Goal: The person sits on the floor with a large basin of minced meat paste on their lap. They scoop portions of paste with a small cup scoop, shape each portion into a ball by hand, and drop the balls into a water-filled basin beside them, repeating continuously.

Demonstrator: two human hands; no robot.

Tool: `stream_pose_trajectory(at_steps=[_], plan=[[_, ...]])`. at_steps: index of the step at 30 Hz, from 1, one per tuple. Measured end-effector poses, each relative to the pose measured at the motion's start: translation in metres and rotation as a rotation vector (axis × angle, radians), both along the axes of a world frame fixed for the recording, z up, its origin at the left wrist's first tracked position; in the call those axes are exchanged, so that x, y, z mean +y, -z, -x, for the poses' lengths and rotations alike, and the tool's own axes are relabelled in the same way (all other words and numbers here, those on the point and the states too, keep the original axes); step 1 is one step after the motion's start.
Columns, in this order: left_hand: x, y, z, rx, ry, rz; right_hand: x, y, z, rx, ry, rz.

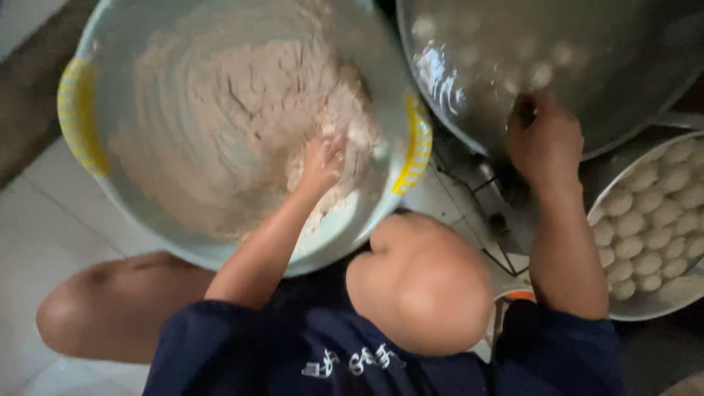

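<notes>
Nearest the lens, lower centre: bent knee [422, 286], blurred, above a dark blue garment [323, 352] with pale print. Second knee [95, 304] at lower left, over pale floor tiles [44, 213].

Upper left and centre: large pale blue plastic basin [117, 44] with yellow handles at its left and right rims, tilted toward the viewer, holding a mass of pale pinkish paste [242, 110] smeared up its wall.

Left hand [323, 165], centre of frame: sunk into the paste near the basin's lower right wall, fingers curled into the mass and coated with it; closed around a lump or merely pressing, cannot tell.

Upper right: wide metal pot [587, 44] with glossy wall, pale round balls dimly visible inside.

Right hand [543, 143], right of centre: resting against the pot's lower rim, fingers bent over the edge; grip hidden from this angle, so open or closed cannot be told.

Right edge: round metal tray [623, 304] filled with rows of pale formed balls [649, 227], just below the pot and beside the right forearm.

Between basin and pot: dark metal frame [484, 191], partly hidden.
</notes>
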State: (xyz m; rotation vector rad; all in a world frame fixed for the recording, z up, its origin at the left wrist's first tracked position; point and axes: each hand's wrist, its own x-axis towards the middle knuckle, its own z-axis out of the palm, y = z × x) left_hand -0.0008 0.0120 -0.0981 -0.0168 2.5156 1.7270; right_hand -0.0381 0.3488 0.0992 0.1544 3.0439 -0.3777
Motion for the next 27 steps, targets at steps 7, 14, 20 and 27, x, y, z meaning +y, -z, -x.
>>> stream_pose_trajectory(at_steps=[7,14,20,27], plan=[[0.022,-0.094,0.011,-0.122,-0.070,-0.362,-0.055,-0.031,-0.016,-0.095,0.005,0.644],[0.030,-0.142,0.016,-0.026,-0.108,-0.167,-0.098,-0.036,-0.020,-0.379,-0.028,0.959],[0.032,-0.145,0.015,-0.050,-0.032,0.032,-0.116,-0.030,-0.028,-0.366,-0.317,0.802],[0.025,-0.112,0.018,-0.180,0.102,0.204,-0.121,-0.004,-0.010,-0.822,-0.026,1.404]])
